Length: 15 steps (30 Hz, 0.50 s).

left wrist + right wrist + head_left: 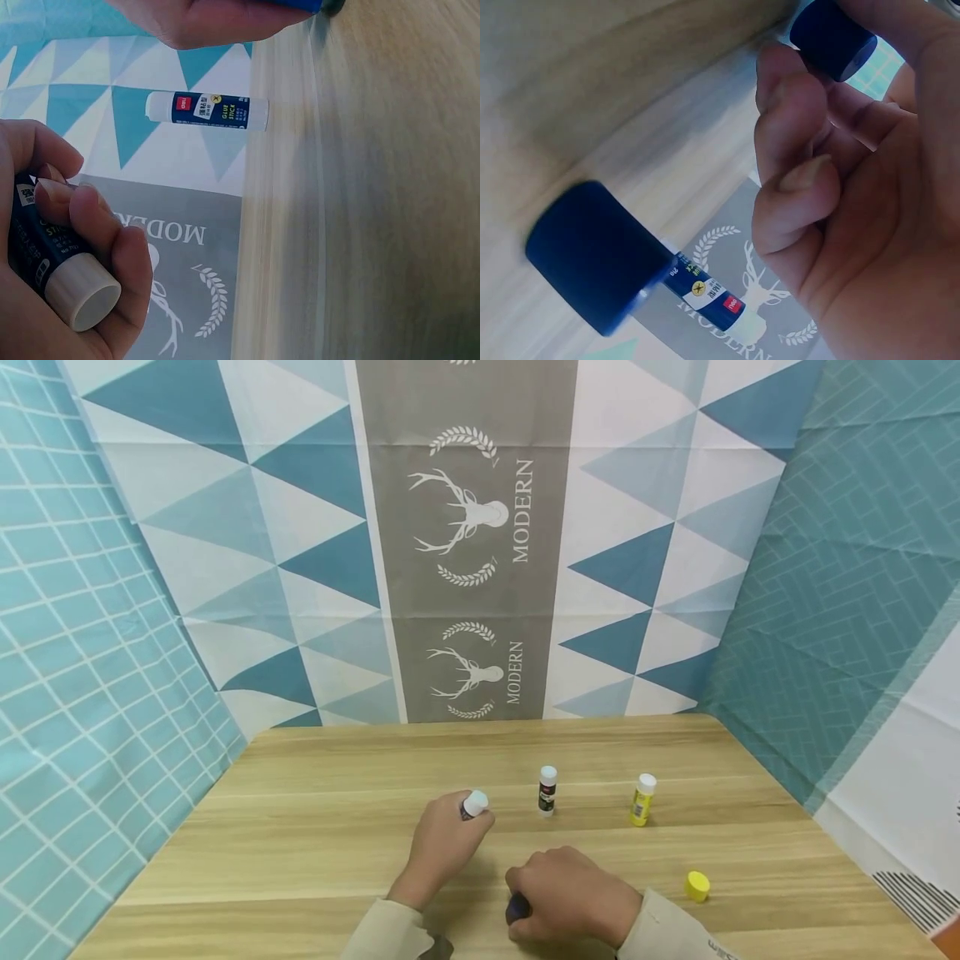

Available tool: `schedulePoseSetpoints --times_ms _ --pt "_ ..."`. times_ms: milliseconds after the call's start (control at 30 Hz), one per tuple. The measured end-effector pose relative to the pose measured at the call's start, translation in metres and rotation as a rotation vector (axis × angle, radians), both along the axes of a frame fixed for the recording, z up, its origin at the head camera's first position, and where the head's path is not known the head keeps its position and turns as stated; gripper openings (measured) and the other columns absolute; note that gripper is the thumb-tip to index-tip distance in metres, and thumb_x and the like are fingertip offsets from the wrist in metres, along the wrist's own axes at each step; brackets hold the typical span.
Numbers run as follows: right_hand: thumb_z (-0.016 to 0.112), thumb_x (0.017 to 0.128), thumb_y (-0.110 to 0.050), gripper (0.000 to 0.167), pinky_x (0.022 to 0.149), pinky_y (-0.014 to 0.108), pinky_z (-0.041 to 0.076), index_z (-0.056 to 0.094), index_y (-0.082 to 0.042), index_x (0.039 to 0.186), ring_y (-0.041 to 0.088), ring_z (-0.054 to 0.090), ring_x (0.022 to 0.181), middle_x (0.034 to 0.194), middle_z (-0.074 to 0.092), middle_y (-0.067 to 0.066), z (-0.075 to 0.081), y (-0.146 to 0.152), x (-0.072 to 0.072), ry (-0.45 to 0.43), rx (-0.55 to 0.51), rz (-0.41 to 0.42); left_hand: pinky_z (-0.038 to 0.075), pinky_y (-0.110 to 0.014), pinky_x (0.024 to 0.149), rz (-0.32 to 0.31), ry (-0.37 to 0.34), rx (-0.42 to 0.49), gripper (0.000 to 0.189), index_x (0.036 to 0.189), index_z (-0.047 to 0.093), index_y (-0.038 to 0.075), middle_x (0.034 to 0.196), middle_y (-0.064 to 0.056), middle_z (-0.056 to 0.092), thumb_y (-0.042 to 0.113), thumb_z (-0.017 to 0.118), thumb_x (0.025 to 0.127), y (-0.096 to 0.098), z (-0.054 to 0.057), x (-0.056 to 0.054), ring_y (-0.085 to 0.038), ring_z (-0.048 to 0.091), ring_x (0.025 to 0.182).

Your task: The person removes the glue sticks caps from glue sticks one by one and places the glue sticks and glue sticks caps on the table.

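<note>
My left hand [447,839] is wrapped round a glue stick [56,255] with a dark blue label; its white end [476,802] pokes out above the fist. Low over the table, my right hand [572,893] pinches a dark blue cap [832,39] between thumb and fingers. A second dark blue cap [600,259] stands on the table close to the right hand in the right wrist view; the head view hides it. Beyond both hands, another blue-labelled glue stick [547,791] stands upright, also seen sideways in the left wrist view [210,110].
A yellow glue stick [642,800] with a white top stands upright to the right. Nearer me lies a yellow cap [697,886], right of my right hand. The wooden table [337,760] ends at a patterned cloth backdrop [480,410], with tile-print cloth on both sides.
</note>
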State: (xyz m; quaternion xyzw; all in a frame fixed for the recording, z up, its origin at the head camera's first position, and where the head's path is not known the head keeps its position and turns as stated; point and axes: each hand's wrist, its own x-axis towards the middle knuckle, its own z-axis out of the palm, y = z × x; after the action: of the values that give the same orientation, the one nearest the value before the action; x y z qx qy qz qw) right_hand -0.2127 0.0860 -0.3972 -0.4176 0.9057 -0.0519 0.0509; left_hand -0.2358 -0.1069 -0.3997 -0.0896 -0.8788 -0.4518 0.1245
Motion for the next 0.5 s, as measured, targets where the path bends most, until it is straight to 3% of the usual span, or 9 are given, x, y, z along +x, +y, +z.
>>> schedulePoseSetpoints --times_ms 267,500 --pt "0.071 0.086 -0.053 0.03 0.046 0.02 0.035 0.063 -0.024 0.083 -0.001 0.043 0.052 0.063 0.046 -0.018 -0.003 0.004 0.001 0.019 -0.066 0.017 0.027 -0.022 0.045 -0.038 -0.02 0.043 0.029 0.064 0.042 0.015 0.053 0.009 0.038 0.016 0.061 0.087 0.0 -0.001 0.0 -0.007 0.03 0.047" --pt "0.059 0.097 -0.052 0.039 0.053 0.022 0.042 0.069 -0.015 0.103 -0.002 0.047 0.058 0.068 0.053 -0.019 0.009 0.004 -0.004 0.062 -0.314 -0.05 0.031 -0.022 0.047 -0.075 0.019 0.079 0.027 0.066 0.046 0.013 0.055 0.008 0.043 0.012 0.061 0.088 0.003 -0.002 -0.001 -0.007 0.036 0.048"
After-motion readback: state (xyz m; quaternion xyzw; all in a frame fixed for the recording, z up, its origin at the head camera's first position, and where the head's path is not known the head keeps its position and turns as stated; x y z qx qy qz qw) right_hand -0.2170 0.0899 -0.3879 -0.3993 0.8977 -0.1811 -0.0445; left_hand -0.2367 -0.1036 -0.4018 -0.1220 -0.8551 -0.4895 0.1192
